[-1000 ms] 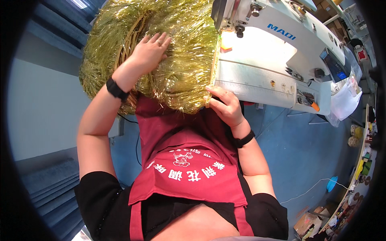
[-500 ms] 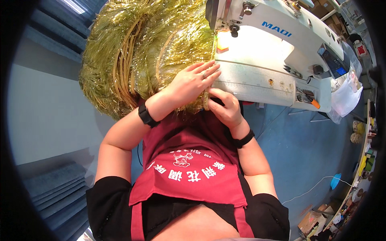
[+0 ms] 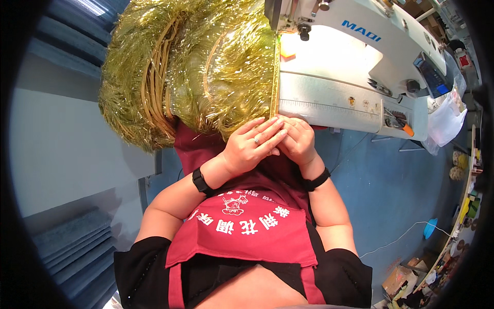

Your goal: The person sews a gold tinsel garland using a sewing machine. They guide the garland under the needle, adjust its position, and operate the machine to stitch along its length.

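A strip of gold trim runs straight down from the sewing machine's needle area to my hands. Its long tinsel fringe spreads to the left in a big green-gold heap. Past the table's near edge, my right hand is closed on the trim, its fingertips partly covered. My left hand has its fingers stretched out side by side, laid against the right hand's fingers at the trim; its thumb is mostly hidden. The white sewing machine stands at upper right, its lamp lighting the bed brightly.
A ruler-marked metal table edge lies right of the trim. Thread snips rest on the bed, and an orange-handled tool sits in a tray. A plastic bag hangs at the right end. A pale panel stands left.
Both hands have moved down toward my body and come together. My left hand has left the fringe beside the trim, and a longer straight stretch of trim shows above the hands.
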A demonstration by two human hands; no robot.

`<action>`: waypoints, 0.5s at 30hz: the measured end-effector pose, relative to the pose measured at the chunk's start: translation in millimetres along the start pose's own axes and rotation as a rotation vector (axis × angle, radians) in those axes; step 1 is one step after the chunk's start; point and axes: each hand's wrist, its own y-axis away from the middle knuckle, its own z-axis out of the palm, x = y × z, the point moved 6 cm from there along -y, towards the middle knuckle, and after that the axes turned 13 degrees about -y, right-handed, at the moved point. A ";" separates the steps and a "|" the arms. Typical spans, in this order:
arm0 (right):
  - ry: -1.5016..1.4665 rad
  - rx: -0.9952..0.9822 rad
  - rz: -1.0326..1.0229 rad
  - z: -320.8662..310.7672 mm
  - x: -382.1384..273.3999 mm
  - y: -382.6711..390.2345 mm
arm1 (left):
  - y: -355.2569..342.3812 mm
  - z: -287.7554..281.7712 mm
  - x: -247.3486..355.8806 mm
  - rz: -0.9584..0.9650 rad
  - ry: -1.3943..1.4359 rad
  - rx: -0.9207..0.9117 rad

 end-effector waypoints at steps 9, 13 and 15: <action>0.046 -0.045 0.025 1.9 2.7 1.8 | 3.9 1.9 1.3 -0.001 0.024 0.038; 0.061 -0.043 0.025 1.9 2.3 1.9 | 2.9 1.7 1.8 0.011 0.028 0.044; 0.065 -0.042 0.025 1.0 2.6 1.6 | 2.9 2.6 1.3 0.007 0.016 0.034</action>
